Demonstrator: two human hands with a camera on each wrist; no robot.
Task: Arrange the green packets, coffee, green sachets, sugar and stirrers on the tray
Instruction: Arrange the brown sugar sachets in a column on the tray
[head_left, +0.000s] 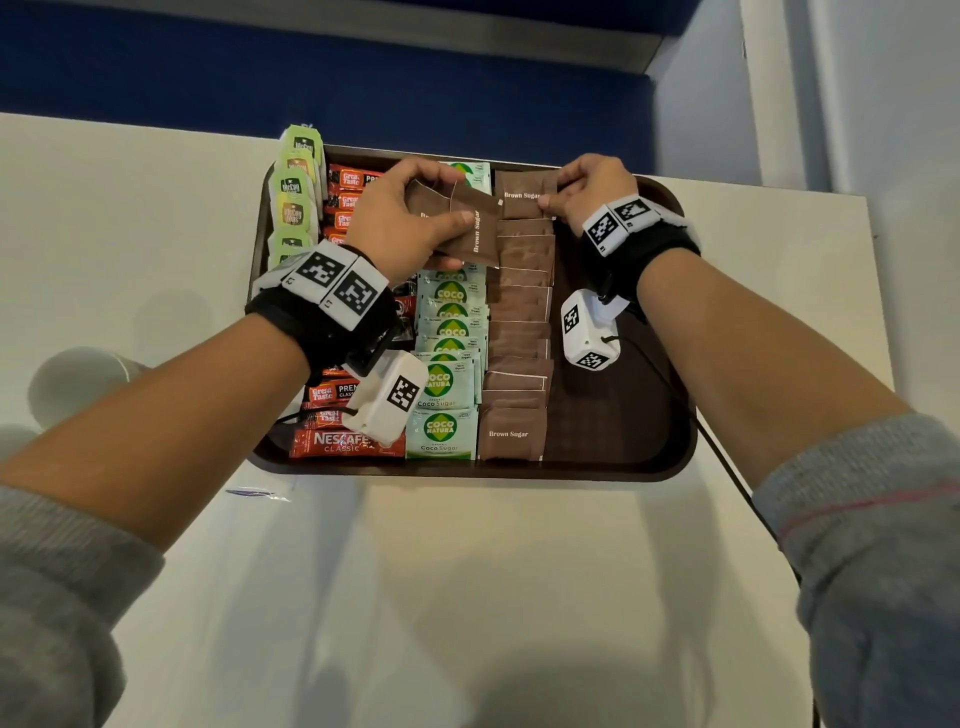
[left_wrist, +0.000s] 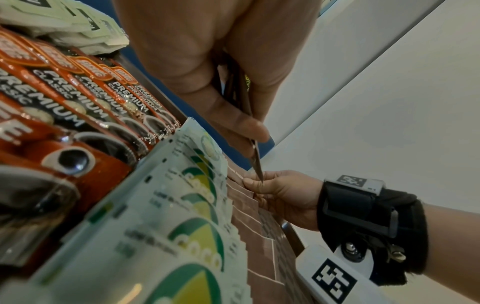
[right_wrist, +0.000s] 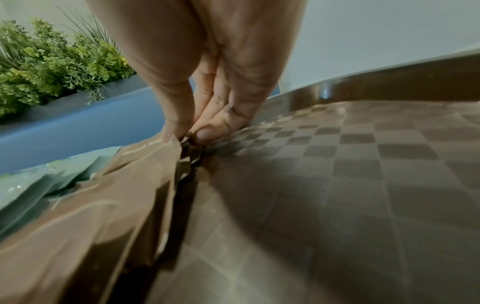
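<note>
Left hand (head_left: 400, 218) is pinching several brown sugar sachets (head_left: 470, 223); right hand (head_left: 587, 192) is pinching the farthest laid sachet (head_left: 522, 200). Light, limp paper, likely slippery; edges are suiting the grip best.

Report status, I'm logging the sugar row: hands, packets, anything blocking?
Left hand grips spare brown sugar packets above the tray. Right hand pinches the far packet of the sugar row. Nothing blocking.
</note>
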